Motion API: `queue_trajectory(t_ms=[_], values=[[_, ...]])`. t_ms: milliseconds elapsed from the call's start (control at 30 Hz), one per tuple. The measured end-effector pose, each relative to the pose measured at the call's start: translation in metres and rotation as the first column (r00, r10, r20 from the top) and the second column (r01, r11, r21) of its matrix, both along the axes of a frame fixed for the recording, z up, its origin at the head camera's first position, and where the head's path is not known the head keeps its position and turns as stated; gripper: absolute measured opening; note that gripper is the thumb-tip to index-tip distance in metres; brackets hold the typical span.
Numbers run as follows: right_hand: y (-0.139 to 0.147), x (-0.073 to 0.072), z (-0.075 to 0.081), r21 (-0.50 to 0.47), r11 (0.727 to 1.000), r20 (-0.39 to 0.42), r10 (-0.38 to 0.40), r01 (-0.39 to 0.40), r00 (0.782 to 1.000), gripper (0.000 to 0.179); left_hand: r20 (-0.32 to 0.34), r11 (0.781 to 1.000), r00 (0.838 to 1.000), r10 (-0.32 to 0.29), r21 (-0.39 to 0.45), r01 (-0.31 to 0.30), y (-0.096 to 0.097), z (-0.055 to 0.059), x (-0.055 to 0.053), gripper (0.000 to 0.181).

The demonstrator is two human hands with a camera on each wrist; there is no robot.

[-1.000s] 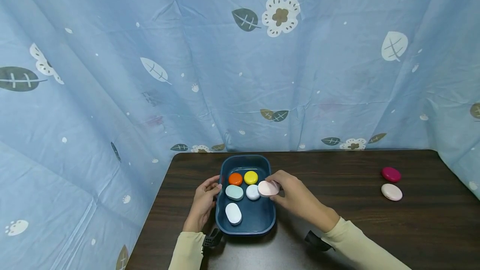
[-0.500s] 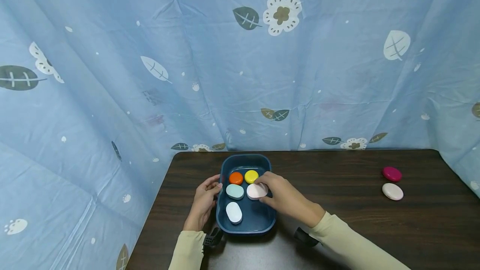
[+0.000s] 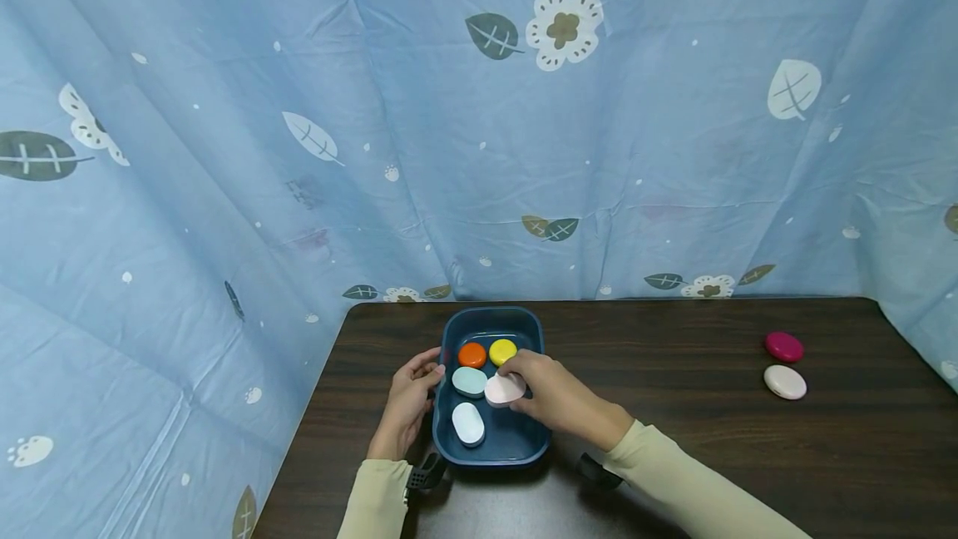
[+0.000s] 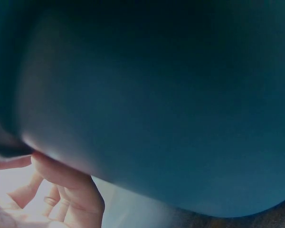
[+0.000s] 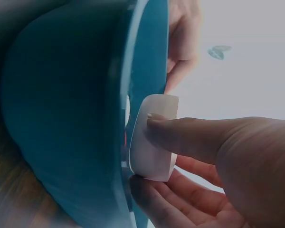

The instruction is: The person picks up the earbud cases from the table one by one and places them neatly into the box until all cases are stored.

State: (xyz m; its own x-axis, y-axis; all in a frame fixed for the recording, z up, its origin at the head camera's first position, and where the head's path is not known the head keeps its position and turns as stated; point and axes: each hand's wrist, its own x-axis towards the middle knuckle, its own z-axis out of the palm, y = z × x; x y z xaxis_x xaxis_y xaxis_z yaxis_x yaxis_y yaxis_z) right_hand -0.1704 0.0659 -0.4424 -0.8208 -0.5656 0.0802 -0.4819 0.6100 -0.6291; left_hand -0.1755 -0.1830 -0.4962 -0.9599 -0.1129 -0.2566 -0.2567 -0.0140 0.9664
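In the head view, my right hand (image 3: 557,393) pinches a pale pink oval block (image 3: 505,390) between thumb and fingers, over the dark blue tray (image 3: 490,454). The right wrist view shows the thumb on one face of this thick, rounded block (image 5: 149,142), near the tray's rim. My left hand (image 3: 407,402) touches the tray's left outer wall with relaxed fingers. Inside the tray lie an orange round piece (image 3: 471,354), a yellow round piece (image 3: 502,352), a pale green oval block (image 3: 469,382) and a white oval block (image 3: 468,424). A white round piece is hidden by the pink block.
On the right of the dark wooden table (image 3: 659,356) lie a magenta oval piece (image 3: 784,347) and a cream oval piece (image 3: 785,382). A blue patterned curtain (image 3: 449,123) hangs behind and to the left.
My right hand has carried the pink block leftward from the tray's right rim to beside the pale green block, and it now covers the white round piece. The left hand stays put.
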Motion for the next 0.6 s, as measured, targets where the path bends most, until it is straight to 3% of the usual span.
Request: queue_trajectory(t_ms=[600], values=[[-0.0067,0.002,-0.0094,0.068,0.996,0.022,0.052,-0.054,0.998,0.037,0.006,1.0,1.0,0.009,-0.005,-0.009,0.0011,-0.0007,-0.001,0.039]])
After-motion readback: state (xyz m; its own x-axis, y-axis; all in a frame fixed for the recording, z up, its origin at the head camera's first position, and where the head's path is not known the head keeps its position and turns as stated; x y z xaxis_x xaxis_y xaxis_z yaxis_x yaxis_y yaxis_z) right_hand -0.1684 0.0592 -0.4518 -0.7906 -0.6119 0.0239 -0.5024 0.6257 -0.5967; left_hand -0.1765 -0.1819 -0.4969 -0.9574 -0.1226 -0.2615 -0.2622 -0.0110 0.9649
